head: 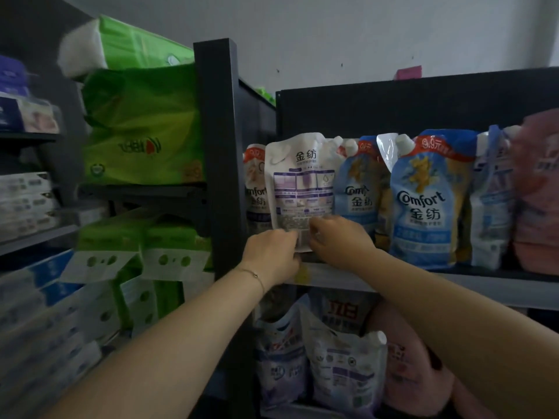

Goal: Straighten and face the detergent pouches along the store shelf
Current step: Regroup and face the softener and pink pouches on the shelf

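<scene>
2 arms extended forward, left hand (270, 252) and right hand (338, 237) side by side, fingers (319, 231) pinching white pouch (302, 176)

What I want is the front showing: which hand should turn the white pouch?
Probably right hand: it grips the white pouch higher; the left hand pinches the bottom corner beside the shelf post.
</scene>
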`<action>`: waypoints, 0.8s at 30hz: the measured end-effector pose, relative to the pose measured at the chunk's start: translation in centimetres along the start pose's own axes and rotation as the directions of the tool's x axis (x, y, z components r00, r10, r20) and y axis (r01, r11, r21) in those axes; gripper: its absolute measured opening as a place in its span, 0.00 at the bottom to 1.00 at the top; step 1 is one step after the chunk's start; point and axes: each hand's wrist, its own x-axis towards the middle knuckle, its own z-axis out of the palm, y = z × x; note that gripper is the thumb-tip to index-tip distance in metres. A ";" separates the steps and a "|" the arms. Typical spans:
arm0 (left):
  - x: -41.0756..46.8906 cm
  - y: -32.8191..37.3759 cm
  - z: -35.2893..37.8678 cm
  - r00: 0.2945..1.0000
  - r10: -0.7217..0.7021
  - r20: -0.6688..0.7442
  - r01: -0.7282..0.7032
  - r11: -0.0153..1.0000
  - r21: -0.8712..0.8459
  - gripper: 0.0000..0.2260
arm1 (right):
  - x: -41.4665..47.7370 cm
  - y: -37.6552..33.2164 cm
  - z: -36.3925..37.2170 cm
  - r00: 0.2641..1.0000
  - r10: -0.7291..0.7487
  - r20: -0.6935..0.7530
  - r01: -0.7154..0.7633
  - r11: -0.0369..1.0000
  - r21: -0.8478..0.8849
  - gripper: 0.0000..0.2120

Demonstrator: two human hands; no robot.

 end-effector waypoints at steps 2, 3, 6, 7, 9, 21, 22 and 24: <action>1.1 -0.2 1.0 0.998 -0.060 -0.028 0.058 0.995 -0.084 0.12 | 0.5 0.3 0.9 1.000 -0.008 -0.024 0.008 1.000 0.011 0.08; 1.6 -0.3 1.5 0.993 -0.111 -0.035 0.105 0.985 -0.139 0.14 | 0.7 0.6 1.4 0.999 -0.009 -0.035 0.009 1.000 0.014 0.08; 3.0 -0.5 3.0 0.957 -0.289 -0.026 0.262 0.898 -0.353 0.21 | 1.2 1.6 3.2 0.998 0.032 -0.060 -0.027 0.997 0.078 0.09; 3.4 -0.5 3.5 0.938 -0.347 -0.024 0.303 0.849 -0.433 0.22 | 1.2 1.9 3.8 0.996 0.049 -0.074 -0.039 0.991 0.129 0.09; 4.2 -0.4 4.1 0.897 -0.441 -0.009 0.351 0.728 -0.589 0.24 | 1.3 2.3 4.7 0.992 0.066 -0.111 -0.041 0.976 0.212 0.07; 6.0 -0.4 6.6 0.786 -0.618 0.002 0.206 0.260 -0.943 0.26 | 1.1 2.0 5.9 0.934 -0.009 -0.358 0.015 1.000 0.013 0.18; 5.8 -0.4 6.7 0.799 -0.601 -0.024 0.163 0.255 -0.953 0.22 | 1.0 2.0 5.8 0.930 -0.010 -0.367 0.011 1.000 0.001 0.20; 5.4 0.1 6.3 0.813 -0.581 -0.031 0.097 0.188 -0.977 0.16 | 1.0 2.0 5.8 0.916 0.010 -0.400 -0.011 1.000 -0.001 0.24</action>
